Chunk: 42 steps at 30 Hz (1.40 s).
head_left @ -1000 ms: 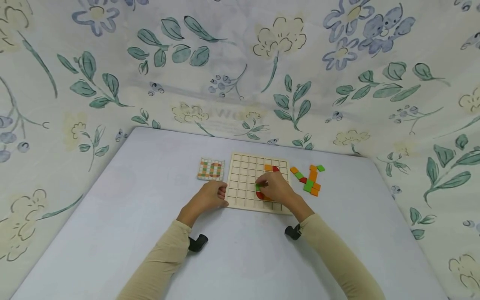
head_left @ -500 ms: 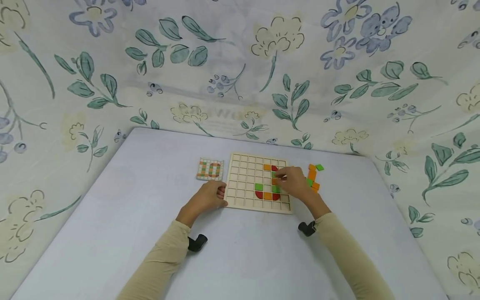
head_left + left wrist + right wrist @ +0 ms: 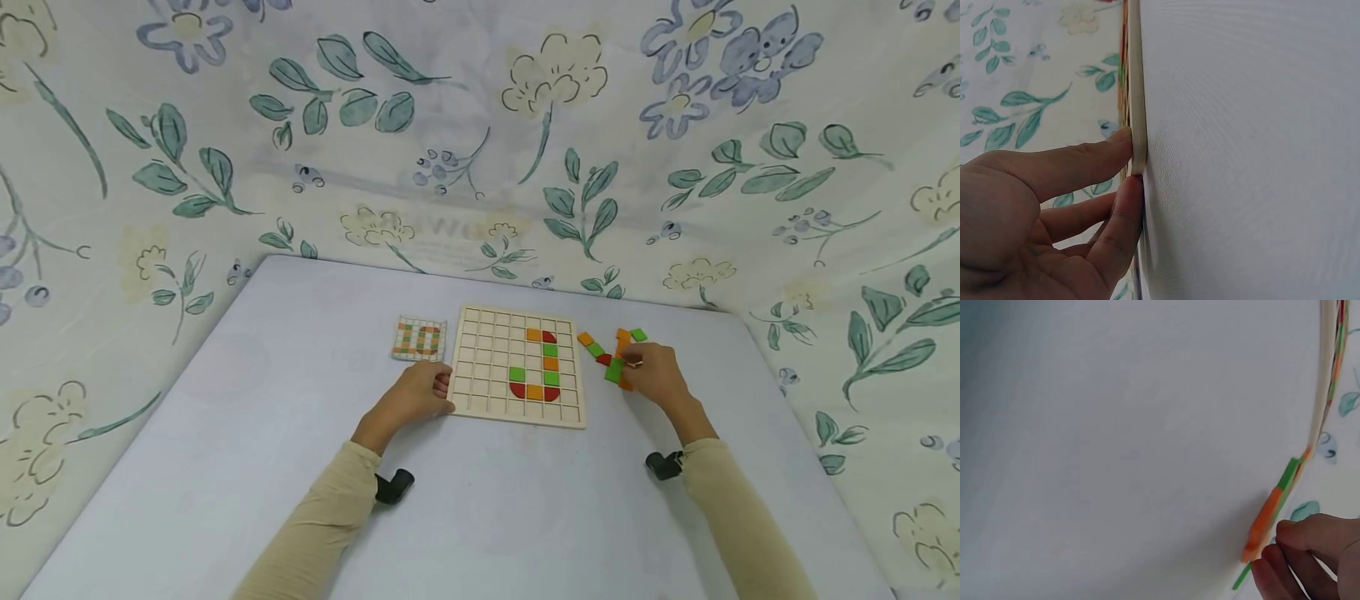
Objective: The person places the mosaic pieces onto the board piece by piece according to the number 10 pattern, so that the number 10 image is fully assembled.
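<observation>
And here's the board (image 3: 480, 350), flat on the tabletop (image 3: 480, 500) at the centre of the frame, slightly skewed, with the left hand (image 3: 415, 391) on its lower-left corner. Thumb and fingers pinch the edge there, probably to stop the board sliding while the other hand works.

Over to the right of the frame: the right hand (image 3: 655, 373) is down at the loose tiles (image 3: 595, 350), thumb and fingertips close together, a narrow shape. Does it have one? Can't tell; the right wrist view shows the fingertips right beside an orange tile (image 3: 1266, 512), with no clear grip. Those loose tiles sit just off the board's right edge, likely so that hand has only a short reach. The card (image 3: 419, 339) lies just off the left edge, in easy sight and out of the right hand's path, I'd judge.

Now the look of it: pale wood, ruled into square cells, the left side bare. The set tiles (image 3: 551, 364) make an open hook: orange and rounded red on top, green, orange, green down the right, then red, orange, red along the bottom and a green at lower left. All lie flat, corners rounded in red.
</observation>
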Each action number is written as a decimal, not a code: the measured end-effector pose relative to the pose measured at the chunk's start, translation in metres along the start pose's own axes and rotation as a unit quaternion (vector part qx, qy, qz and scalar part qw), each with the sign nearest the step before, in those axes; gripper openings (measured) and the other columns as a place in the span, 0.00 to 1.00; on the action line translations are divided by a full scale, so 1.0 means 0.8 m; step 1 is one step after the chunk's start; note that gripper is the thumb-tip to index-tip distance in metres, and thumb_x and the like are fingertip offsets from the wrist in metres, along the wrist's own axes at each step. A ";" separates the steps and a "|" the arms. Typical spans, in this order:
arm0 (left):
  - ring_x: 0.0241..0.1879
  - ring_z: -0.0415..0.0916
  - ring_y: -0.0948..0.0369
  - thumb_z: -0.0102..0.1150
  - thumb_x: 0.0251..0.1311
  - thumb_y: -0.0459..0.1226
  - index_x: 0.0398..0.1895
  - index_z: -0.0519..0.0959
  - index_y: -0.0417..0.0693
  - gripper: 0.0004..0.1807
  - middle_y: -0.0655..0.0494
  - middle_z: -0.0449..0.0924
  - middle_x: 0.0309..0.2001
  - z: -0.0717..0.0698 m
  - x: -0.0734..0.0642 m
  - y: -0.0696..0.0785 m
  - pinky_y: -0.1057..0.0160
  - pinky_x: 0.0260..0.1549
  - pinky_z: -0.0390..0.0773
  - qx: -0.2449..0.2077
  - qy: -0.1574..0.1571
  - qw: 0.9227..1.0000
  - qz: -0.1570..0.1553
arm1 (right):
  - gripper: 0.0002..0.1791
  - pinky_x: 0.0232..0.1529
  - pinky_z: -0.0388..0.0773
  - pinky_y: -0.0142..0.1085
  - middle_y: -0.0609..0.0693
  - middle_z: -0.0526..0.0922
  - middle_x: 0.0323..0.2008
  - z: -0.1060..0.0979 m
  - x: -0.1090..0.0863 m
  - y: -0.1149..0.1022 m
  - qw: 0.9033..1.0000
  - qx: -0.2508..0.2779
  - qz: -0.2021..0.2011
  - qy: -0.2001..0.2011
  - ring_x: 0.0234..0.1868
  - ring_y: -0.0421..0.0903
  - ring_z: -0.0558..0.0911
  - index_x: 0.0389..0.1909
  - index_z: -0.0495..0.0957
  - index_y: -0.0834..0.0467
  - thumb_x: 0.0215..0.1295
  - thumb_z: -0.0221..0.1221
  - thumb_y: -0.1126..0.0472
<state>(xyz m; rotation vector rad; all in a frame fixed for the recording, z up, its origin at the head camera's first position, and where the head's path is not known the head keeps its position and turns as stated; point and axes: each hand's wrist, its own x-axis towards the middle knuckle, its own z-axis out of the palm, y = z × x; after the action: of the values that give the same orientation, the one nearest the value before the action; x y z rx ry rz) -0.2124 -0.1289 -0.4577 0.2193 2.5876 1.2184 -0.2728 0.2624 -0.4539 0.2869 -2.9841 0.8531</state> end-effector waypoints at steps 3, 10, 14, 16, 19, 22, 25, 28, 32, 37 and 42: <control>0.40 0.74 0.56 0.72 0.47 0.24 0.59 0.71 0.25 0.33 0.47 0.76 0.40 -0.001 -0.001 0.001 0.60 0.43 0.77 -0.003 -0.001 1.000 0.002 | 0.15 0.44 0.81 0.47 0.64 0.83 0.42 -0.002 -0.002 0.008 1.000 -0.003 0.005 -0.005 0.44 0.58 0.81 0.46 0.81 0.71 0.57 0.61 0.74; 0.40 0.74 0.56 0.72 0.46 0.24 0.58 0.71 0.25 0.33 0.47 0.77 0.41 -0.002 -0.003 0.000 0.59 0.43 0.77 0.002 0.002 1.000 0.010 | 0.16 0.46 0.80 0.49 0.63 0.83 0.42 -0.005 -0.001 0.015 1.000 -0.010 0.014 -0.012 0.44 0.58 0.81 0.47 0.81 0.70 0.57 0.60 0.73; 0.40 0.74 0.56 0.72 0.46 0.24 0.58 0.71 0.25 0.33 0.47 0.76 0.41 -0.001 -0.002 0.000 0.59 0.43 0.77 -0.001 0.000 1.000 0.006 | 0.15 0.47 0.80 0.49 0.63 0.83 0.43 -0.007 0.000 0.018 0.999 -0.017 0.023 -0.016 0.45 0.58 0.81 0.48 0.81 0.70 0.59 0.61 0.71; 0.39 0.74 0.56 0.72 0.46 0.24 0.58 0.71 0.25 0.33 0.47 0.76 0.40 -0.001 -0.003 0.000 0.59 0.43 0.77 0.000 -0.002 1.000 0.005 | 0.16 0.47 0.79 0.49 0.64 0.83 0.43 -0.008 0.001 0.019 0.999 -0.017 0.026 -0.021 0.46 0.58 0.80 0.48 0.81 0.71 0.59 0.62 0.71; 0.39 0.74 0.56 0.72 0.46 0.25 0.58 0.71 0.25 0.33 0.48 0.76 0.40 -0.001 -0.003 0.000 0.59 0.43 0.77 0.001 -0.001 1.000 0.006 | 0.17 0.49 0.79 0.49 0.64 0.83 0.44 -0.009 0.001 0.019 0.999 -0.016 0.033 -0.029 0.47 0.58 0.80 0.49 0.80 0.70 0.58 0.62 0.72; 0.39 0.74 0.56 0.72 0.47 0.25 0.58 0.71 0.25 0.33 0.48 0.76 0.40 -0.001 -0.003 0.000 0.59 0.43 0.77 0.002 0.000 1.000 0.008 | 0.18 0.50 0.78 0.50 0.64 0.83 0.44 -0.011 0.002 0.019 0.999 -0.020 0.036 -0.033 0.47 0.58 0.80 0.49 0.80 0.71 0.57 0.62 0.72; 0.39 0.74 0.56 0.72 0.47 0.25 0.58 0.71 0.25 0.33 0.48 0.76 0.40 -0.002 -0.003 -0.001 0.59 0.42 0.77 0.005 0.001 1.000 0.009 | 0.17 0.49 0.79 0.49 0.64 0.83 0.44 -0.011 0.002 0.012 0.999 -0.020 0.032 -0.025 0.46 0.58 0.79 0.49 0.80 0.71 0.57 0.63 0.71; 0.40 0.74 0.56 0.72 0.47 0.25 0.59 0.71 0.25 0.33 0.48 0.76 0.41 -0.003 -0.004 0.000 0.59 0.43 0.77 0.004 0.001 1.000 0.006 | 0.16 0.46 0.80 0.48 0.63 0.83 0.43 -0.007 0.003 -0.003 1.000 -0.009 0.011 -0.009 0.45 0.57 0.80 0.47 0.81 0.71 0.58 0.64 0.71; 0.40 0.74 0.56 0.72 0.47 0.25 0.59 0.71 0.26 0.33 0.48 0.76 0.41 -0.003 -0.004 0.001 0.59 0.43 0.77 0.004 0.001 1.000 0.001 | 0.15 0.44 0.81 0.47 0.62 0.84 0.42 0.004 0.009 -0.032 1.000 0.005 -0.023 0.005 0.44 0.56 0.81 0.46 0.82 0.69 0.57 0.65 0.71; 0.40 0.74 0.56 0.72 0.47 0.24 0.59 0.71 0.25 0.33 0.47 0.76 0.41 -0.001 -0.003 0.000 0.60 0.43 0.77 0.004 -0.001 1.000 0.001 | 0.17 0.47 0.81 0.45 0.59 0.83 0.45 0.026 0.019 -0.069 0.999 0.021 -0.049 -0.010 0.45 0.54 0.80 0.49 0.82 0.67 0.57 0.65 0.70; 0.40 0.74 0.56 0.72 0.47 0.24 0.59 0.71 0.25 0.33 0.48 0.76 0.41 0.000 -0.001 0.001 0.60 0.43 0.77 0.001 0.000 1.000 0.002 | 0.16 0.50 0.80 0.44 0.57 0.84 0.45 0.049 0.026 -0.106 0.994 0.045 -0.092 -0.031 0.46 0.52 0.81 0.49 0.82 0.66 0.58 0.65 0.69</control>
<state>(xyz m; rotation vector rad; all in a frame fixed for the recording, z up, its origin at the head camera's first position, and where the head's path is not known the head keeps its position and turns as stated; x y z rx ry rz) -0.2117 -0.1290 -0.4569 0.2252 2.5892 1.2165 -0.2768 0.1675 -0.4413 0.5903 -2.9201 0.9760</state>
